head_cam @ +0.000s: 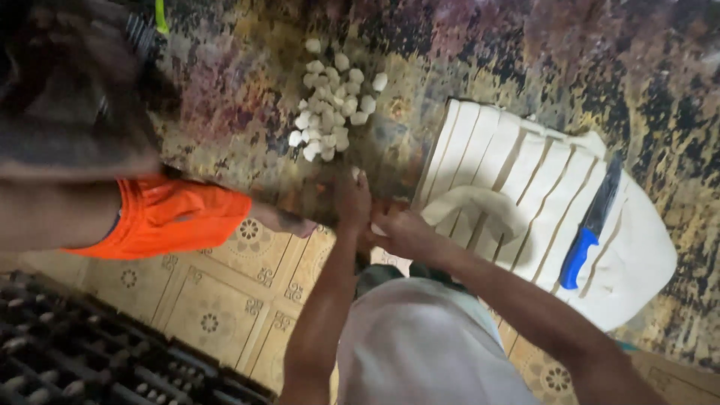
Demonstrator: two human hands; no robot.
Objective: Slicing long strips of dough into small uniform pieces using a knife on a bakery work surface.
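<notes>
At the centre of the frame, a person's left hand and right hand meet over a dark, mottled worktop, both closed on a strip of pale dough that trails from the right hand toward the slab; the small piece between the fingers is blurred, so its shape is hard to tell. Just above the hands lies a heap of small white dough pieces. To the right, a flattened dough slab is scored into long strips, a blue-handled knife resting on it. At left, a second person in orange shorts stands beside the worktop
</notes>
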